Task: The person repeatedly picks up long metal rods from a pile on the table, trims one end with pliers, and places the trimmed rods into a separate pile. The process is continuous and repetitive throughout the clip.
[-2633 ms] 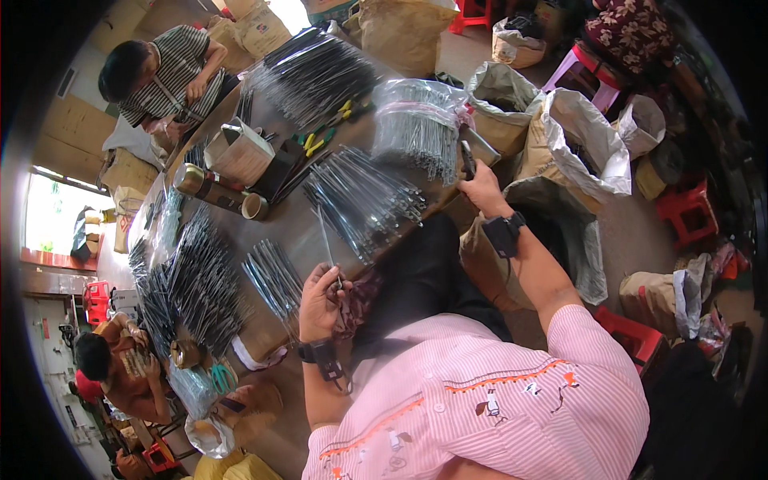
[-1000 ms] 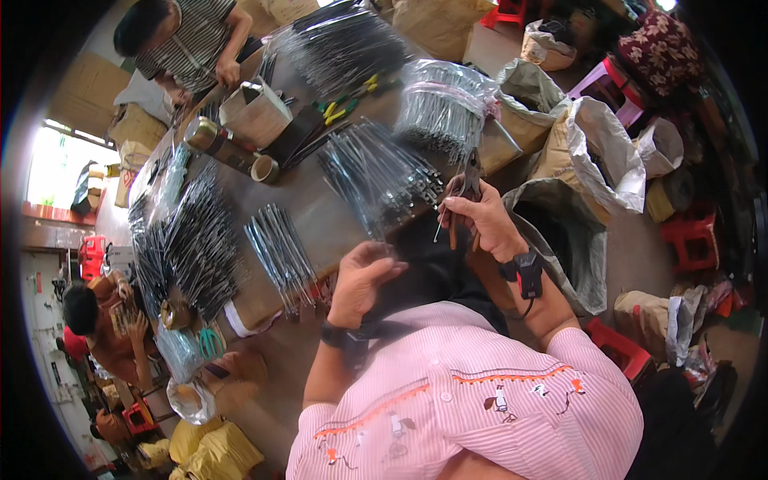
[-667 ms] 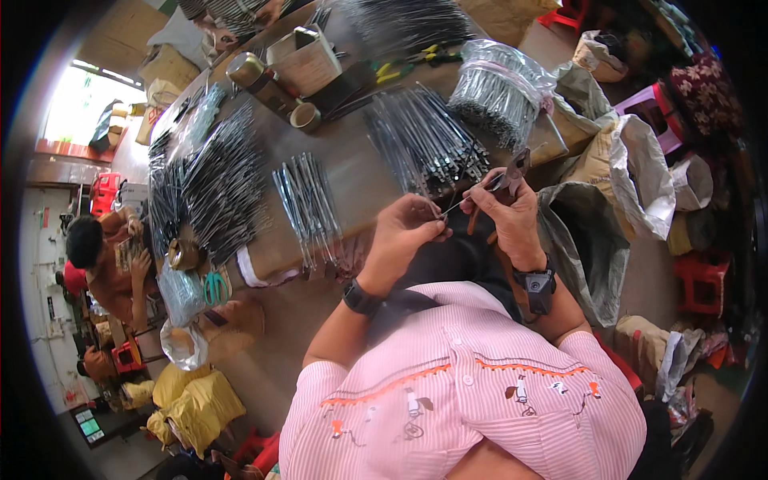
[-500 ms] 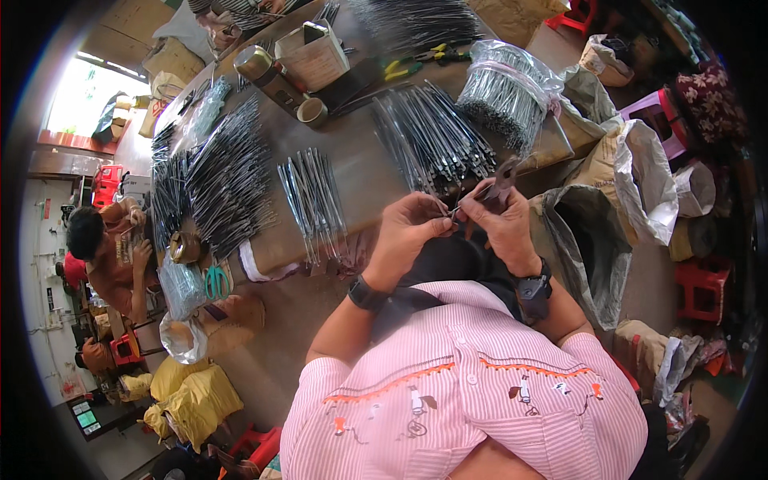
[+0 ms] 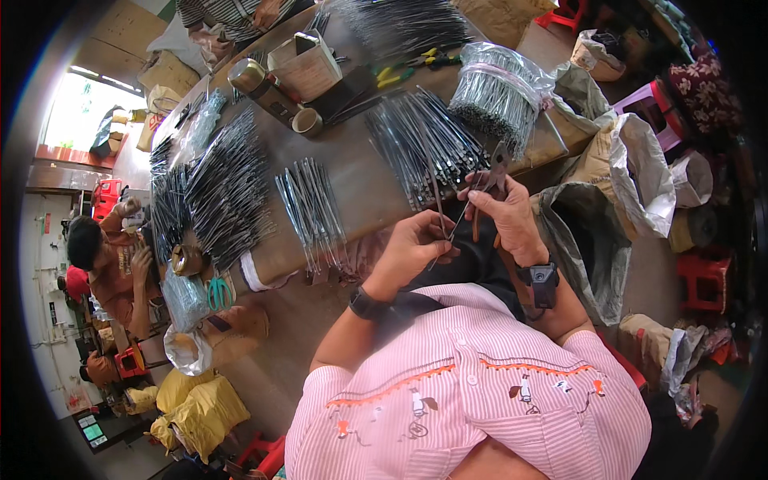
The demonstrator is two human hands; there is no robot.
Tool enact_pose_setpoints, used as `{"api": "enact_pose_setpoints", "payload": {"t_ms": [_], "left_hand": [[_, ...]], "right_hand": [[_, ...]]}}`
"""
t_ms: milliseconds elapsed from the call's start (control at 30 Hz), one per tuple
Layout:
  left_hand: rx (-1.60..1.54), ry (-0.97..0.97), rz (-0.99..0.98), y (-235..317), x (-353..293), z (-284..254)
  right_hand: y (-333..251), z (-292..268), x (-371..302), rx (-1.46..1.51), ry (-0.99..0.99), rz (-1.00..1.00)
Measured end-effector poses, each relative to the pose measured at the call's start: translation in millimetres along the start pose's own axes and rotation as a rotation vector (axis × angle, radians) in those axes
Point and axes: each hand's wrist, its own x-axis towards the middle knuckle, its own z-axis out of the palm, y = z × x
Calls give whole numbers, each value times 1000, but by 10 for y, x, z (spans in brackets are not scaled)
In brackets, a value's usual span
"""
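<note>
My left hand (image 5: 411,250) is closed, thumb and fingers pinching thin metal strips (image 5: 458,221) just beyond my lap. One strip slants up to the fingertips of my right hand (image 5: 518,220); another rises away over the table edge. In my right hand is a pair of pliers (image 5: 499,163), jaws pointing up and away, the handles partly hidden by the palm. Directly beyond my hands a thick pile of metal strips (image 5: 424,144) lies on the table (image 5: 328,152). To its left lies a smaller row of strips (image 5: 308,212).
A plastic-wrapped bundle of strips (image 5: 500,92) sits at the table's right end. Open sacks (image 5: 588,240) stand right of me. Further back are a flask (image 5: 260,88), a cup (image 5: 307,122) and yellow-handled pliers (image 5: 392,78). Other people sit at the left (image 5: 116,272) and far side.
My hands have moved apart, and the strips between them now show clearly. The right hand still has the pliers. The whole view has shifted slightly.
</note>
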Motion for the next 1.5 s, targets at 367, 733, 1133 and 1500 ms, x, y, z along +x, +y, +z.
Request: {"api": "enact_pose_setpoints", "payload": {"t_ms": [367, 733, 1133, 1500], "left_hand": [[-433, -40, -141, 80, 2, 39], [-344, 106, -109, -173, 181, -2], [233, 243, 249, -32, 131, 114], [474, 281, 428, -69, 125, 62]], "right_hand": [[105, 58, 31, -14, 19, 4], [249, -114, -49, 39, 51, 145], [232, -445, -337, 47, -366, 416], [165, -453, -254, -905, -399, 11]]}}
